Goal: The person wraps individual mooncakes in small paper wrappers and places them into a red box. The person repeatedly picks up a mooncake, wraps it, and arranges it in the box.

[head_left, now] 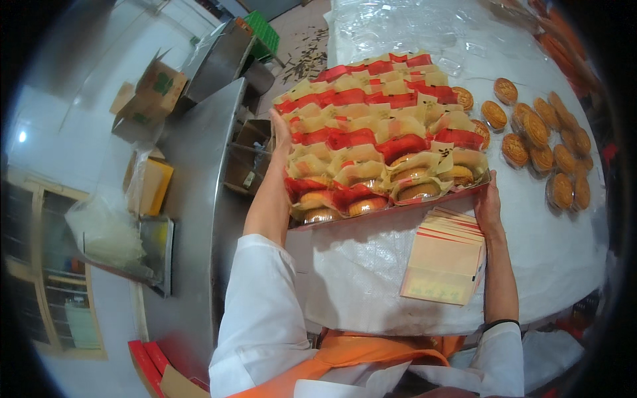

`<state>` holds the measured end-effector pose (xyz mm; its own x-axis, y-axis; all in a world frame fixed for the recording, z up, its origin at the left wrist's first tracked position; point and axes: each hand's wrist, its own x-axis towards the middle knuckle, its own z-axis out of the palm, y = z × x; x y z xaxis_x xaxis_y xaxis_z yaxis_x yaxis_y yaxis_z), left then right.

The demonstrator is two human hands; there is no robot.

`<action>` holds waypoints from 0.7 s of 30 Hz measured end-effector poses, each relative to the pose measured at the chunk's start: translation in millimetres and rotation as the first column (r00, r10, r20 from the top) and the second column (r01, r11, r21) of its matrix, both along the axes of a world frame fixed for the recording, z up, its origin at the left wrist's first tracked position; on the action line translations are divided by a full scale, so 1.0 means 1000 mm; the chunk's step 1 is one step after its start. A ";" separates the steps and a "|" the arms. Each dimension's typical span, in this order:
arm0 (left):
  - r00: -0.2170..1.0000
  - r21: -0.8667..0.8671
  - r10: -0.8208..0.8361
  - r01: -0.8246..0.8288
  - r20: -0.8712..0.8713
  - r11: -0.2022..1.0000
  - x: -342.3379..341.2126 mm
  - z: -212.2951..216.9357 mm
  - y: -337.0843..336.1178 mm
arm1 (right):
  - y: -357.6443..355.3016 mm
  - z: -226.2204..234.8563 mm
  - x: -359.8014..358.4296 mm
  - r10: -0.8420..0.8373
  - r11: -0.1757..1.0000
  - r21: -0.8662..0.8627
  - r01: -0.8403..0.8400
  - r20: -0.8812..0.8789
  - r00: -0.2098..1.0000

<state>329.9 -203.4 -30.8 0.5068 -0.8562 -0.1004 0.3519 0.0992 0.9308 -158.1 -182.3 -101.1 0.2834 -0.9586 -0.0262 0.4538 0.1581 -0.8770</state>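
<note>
A wide shallow tray (391, 211) full of round golden pastries, which look like mooncakes (418, 192), is between my two hands over the white-covered table (358, 272). Cream and red paper wrappers (358, 99) stand up in rows around the pastries. My left hand (282, 132) is closed on the tray's left side, its fingers mostly hidden. Gripping the near right corner is my right hand (488, 202), with its fingers partly under the edge. Just below the tray lies a fanned stack of cream paper pieces (444, 255) with red edges, beside my right forearm.
Loose mooncakes (534, 129) in clear wrapping lie in a group at the right. Clear plastic packaging (411, 33) covers the table's far end. A steel table (186, 225) runs along my left, with an open cardboard box (152, 93) beyond. Red boxes (151, 365) stand at lower left.
</note>
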 end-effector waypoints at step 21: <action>0.992 0.139 -0.049 0.032 0.118 0.990 0.002 0.013 0.046 | 0.001 0.021 0.001 -0.112 0.993 0.036 0.113 -0.024 0.993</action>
